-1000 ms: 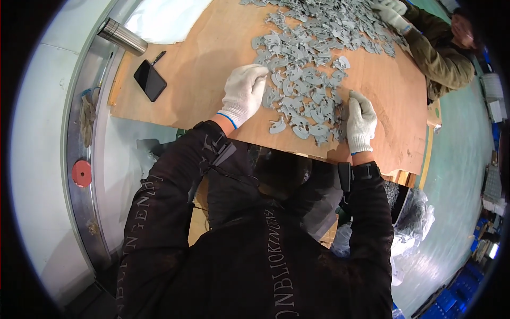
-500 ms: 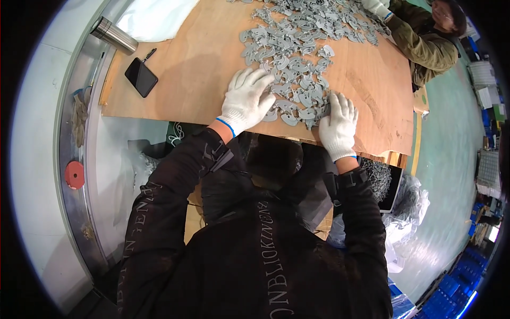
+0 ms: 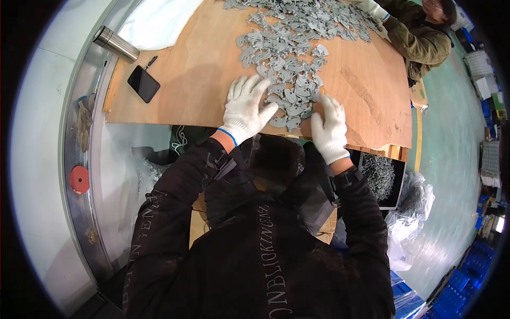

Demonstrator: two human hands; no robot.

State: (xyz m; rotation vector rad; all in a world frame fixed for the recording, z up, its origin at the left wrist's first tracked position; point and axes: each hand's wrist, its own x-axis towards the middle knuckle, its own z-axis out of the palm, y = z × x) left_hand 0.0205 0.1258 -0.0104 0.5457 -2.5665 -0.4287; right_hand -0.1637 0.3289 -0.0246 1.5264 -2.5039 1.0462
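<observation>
Small flat grey curved parts lie in a loose heap on the wooden table, with a narrow tongue of them reaching the near edge. At the left side of that tongue rests my left hand, in a white knitted glove, fingers stretched forward and thumb apart, touching the outer parts. My right hand, gloved the same way, lies along the tongue's right side with its fingers extended and thumb apart. I see nothing gripped in either hand. The undersides of both palms are hidden.
A black phone, a pen and a steel tumbler are at the table's left. Across the heap, a co-worker's gloved hand touches the far parts. A bin of thin metal pieces stands below the right edge.
My right hand has shifted slightly left toward the parts, narrowing the tongue between my hands. My left hand stays nearly in place. The whole view has shifted a little.
</observation>
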